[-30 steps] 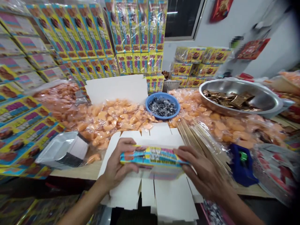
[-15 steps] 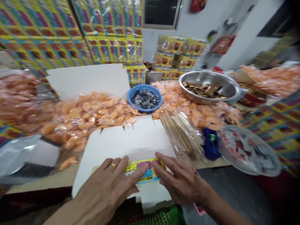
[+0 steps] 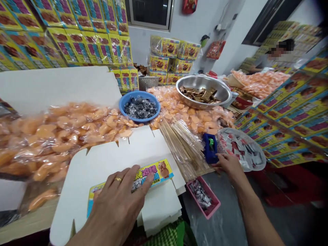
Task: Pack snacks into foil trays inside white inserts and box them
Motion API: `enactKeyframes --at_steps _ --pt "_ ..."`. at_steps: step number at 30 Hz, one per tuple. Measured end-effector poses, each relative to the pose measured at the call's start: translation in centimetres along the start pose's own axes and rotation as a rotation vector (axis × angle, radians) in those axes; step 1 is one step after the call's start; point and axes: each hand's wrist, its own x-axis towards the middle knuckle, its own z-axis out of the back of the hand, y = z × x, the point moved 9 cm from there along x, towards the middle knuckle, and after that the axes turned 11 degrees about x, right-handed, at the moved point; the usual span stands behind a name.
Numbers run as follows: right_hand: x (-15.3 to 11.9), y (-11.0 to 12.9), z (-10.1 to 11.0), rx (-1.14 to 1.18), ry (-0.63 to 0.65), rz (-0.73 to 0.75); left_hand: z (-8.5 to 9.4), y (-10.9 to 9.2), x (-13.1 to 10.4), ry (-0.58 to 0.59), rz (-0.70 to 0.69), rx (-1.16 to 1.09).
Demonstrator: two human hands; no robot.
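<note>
My left hand [image 3: 120, 194], a ring on one finger, lies open and flat on the yellow and blue printed panel [image 3: 164, 169] of a folded white carton [image 3: 97, 160]. Part of the print is hidden under it. My right hand [image 3: 229, 167] is at the near end of a blue tape dispenser [image 3: 210, 152] with a green roll in it. Its fingertips are drawn together there; whatever is between them is too small to make out. Beside the carton lie thin wooden sticks [image 3: 179, 147] in clear wrap.
Wrapped orange pieces [image 3: 64, 133] cover the table behind. Among them stand a blue bowl [image 3: 122, 106] of dark packets and a steel basin [image 3: 184, 97]. A pink tray [image 3: 214, 206] and a clear round tray [image 3: 258, 164] hold sachets. Printed boxes [image 3: 294, 116] rise at right; a person [image 3: 261, 63] sits beyond.
My right hand has left the carton and moved right to the tape dispenser. My left hand stays on the printed panel. The view has turned to the right.
</note>
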Motion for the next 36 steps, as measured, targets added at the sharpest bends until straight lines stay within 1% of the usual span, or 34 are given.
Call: enactKeyframes --at_steps 3,4,6,8,11,12,13,14,15,16,17,18,20,22,23,24,25,26,28,31,34,36 --pt "-0.4 -1.5 -0.6 0.239 -0.003 -0.228 0.0 0.0 -0.5 -0.016 0.031 -0.061" --pt "-0.7 -1.6 -0.7 0.309 -0.016 -0.255 -0.1 0.1 -0.7 -0.011 0.046 -0.083" --pt "-1.1 -1.9 -0.5 0.428 -0.063 -0.241 -0.4 0.2 -0.9 0.002 0.077 -0.126" --pt "-1.6 -2.7 -0.2 0.512 -0.128 -0.224 -0.4 0.2 -0.8 0.007 0.084 -0.161" --pt "-2.9 -4.2 0.1 0.478 -0.222 -0.235 0.4 0.2 -0.3 -0.025 0.106 -0.191" --pt "-3.7 -4.3 0.2 0.463 -0.258 -0.251 0.7 0.2 -0.1 -0.037 0.116 -0.198" --pt "-4.6 -3.9 0.3 0.419 -0.290 -0.255 0.9 0.1 0.1 -0.042 0.123 -0.205" --pt "-5.6 -2.9 0.4 0.321 -0.303 -0.238 1.1 0.0 0.2 -0.039 0.126 -0.212" --pt "-6.9 -1.3 0.4 0.222 -0.317 -0.211 1.1 -0.1 0.4 -0.029 0.126 -0.219" --pt "-8.1 1.1 0.1 0.020 -0.283 -0.137 1.2 -0.2 0.5 -0.020 0.124 -0.226" --pt "-9.5 3.9 -0.8 -0.174 -0.226 -0.047 1.1 -0.3 0.6 -0.008 0.123 -0.231" --pt "-11.1 6.1 -1.7 -0.188 -0.195 -0.008 1.0 -0.3 0.7 0.005 0.124 -0.237" --pt "-14.3 10.0 -5.3 0.093 0.021 0.058 1.0 -0.3 0.9 0.021 0.135 -0.256" --pt "-17.3 13.6 -9.4 0.333 0.252 0.131 1.1 -0.3 0.9 0.013 0.152 -0.278" --pt "-18.4 15.0 -11.4 0.419 0.350 0.157 1.3 -0.3 0.9 0.004 0.160 -0.290" --pt "-19.2 16.0 -13.1 0.485 0.420 0.163 1.4 -0.3 0.8 -0.007 0.166 -0.299" --pt "-19.7 16.5 -14.4 0.543 0.457 0.151 1.5 -0.3 0.7 -0.015 0.167 -0.307" --pt "-19.8 16.8 -15.4 0.594 0.461 0.129 1.6 -0.4 0.7 -0.023 0.168 -0.312" --pt "-19.5 16.6 -16.5 0.667 0.408 0.065 1.7 -0.4 0.5 -0.033 0.174 -0.321" --pt "-19.3 15.9 -17.3 0.680 0.371 -0.044 1.7 -0.3 0.4 -0.015 0.176 -0.329" --pt "-19.7 15.3 -17.7 0.682 0.417 -0.127 1.6 -0.4 0.6 0.050 0.135 -0.315" --pt "-19.8 15.3 -17.9 0.726 0.447 -0.126 1.7 -0.2 0.8 0.076 0.139 -0.342"
